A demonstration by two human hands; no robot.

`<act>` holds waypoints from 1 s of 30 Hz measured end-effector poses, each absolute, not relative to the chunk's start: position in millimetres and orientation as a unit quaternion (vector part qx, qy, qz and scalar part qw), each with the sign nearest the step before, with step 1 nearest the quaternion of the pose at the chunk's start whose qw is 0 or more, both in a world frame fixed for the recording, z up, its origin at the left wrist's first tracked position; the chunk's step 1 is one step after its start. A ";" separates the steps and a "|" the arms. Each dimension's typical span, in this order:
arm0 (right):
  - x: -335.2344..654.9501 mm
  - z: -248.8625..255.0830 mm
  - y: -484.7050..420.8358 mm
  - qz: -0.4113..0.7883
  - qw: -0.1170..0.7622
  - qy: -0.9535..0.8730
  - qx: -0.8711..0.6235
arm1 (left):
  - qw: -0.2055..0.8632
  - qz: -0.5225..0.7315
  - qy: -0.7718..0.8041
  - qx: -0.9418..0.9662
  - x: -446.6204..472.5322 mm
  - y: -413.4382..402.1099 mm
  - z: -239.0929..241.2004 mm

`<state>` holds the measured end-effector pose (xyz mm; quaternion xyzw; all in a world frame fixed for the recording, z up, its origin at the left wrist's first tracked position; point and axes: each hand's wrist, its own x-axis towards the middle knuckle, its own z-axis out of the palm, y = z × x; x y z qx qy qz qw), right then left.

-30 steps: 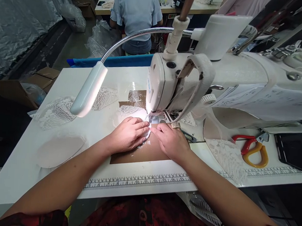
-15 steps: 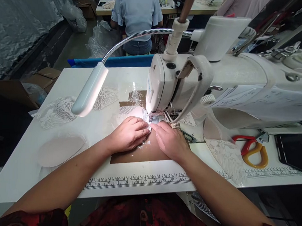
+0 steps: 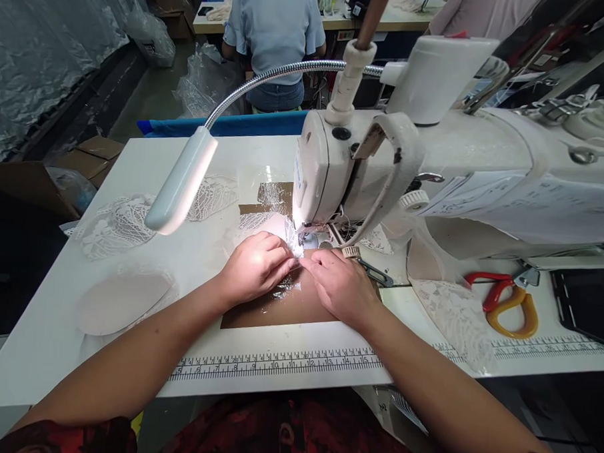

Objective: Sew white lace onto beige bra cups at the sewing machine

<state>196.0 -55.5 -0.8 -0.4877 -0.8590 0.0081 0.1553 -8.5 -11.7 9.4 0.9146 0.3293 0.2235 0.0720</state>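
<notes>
My left hand (image 3: pixel 253 266) and my right hand (image 3: pixel 339 281) meet just in front of the needle of a white sewing machine (image 3: pixel 435 165). Both pinch a small piece of white lace (image 3: pixel 292 245) lying in the bright lamp light. The left fingers are curled over its edge. On the right hand the fingertips press together at the lace. Under the hands lies a brown sheet (image 3: pixel 288 306) on the white table (image 3: pixel 52 322).
A gooseneck lamp (image 3: pixel 181 181) hangs over the table's left half. Lace pieces (image 3: pixel 117 222) and a pale oval pad (image 3: pixel 118 302) lie at the left. Red and yellow scissors (image 3: pixel 504 299) rest at the right. A ruler strip (image 3: pixel 276 364) runs along the front edge. A person in blue (image 3: pixel 275 38) stands behind.
My left hand went from lying flat over the lace to curling its fingers and lifting the lace edge. My right hand shifted slightly toward it.
</notes>
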 end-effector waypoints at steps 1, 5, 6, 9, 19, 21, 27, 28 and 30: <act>195.7 -0.4 -55.3 0.010 0.153 -0.855 -0.496 | 0.076 0.217 0.352 0.907 -6.5 -11.4 8.6; 194.8 0.8 -54.3 0.007 0.141 -0.832 -0.537 | 0.090 0.182 0.398 0.895 0.3 -8.0 6.4; 194.8 1.0 -53.9 0.007 0.140 -0.829 -0.542 | 0.092 0.179 0.402 0.893 1.4 -7.2 6.2; 195.3 1.9 -52.6 0.010 0.135 -0.827 -0.546 | 0.090 0.174 0.410 0.891 3.0 -5.8 6.0; 194.0 5.5 -49.6 0.037 0.102 -0.833 -0.543 | 0.082 0.196 0.403 0.890 1.7 -5.4 1.5; 194.1 4.9 -49.3 0.033 0.098 -0.834 -0.541 | 0.069 0.197 0.384 0.899 0.2 -5.3 1.0; 196.8 2.1 -48.8 0.025 0.110 -0.844 -0.524 | 0.047 0.197 0.353 0.913 -3.8 -5.8 1.2; 197.0 1.9 -48.8 0.025 0.112 -0.844 -0.524 | 0.043 0.195 0.350 0.915 -4.2 -6.0 1.4; 197.3 1.9 -48.8 0.025 0.111 -0.844 -0.524 | 0.037 0.191 0.344 0.918 -4.9 -6.5 2.2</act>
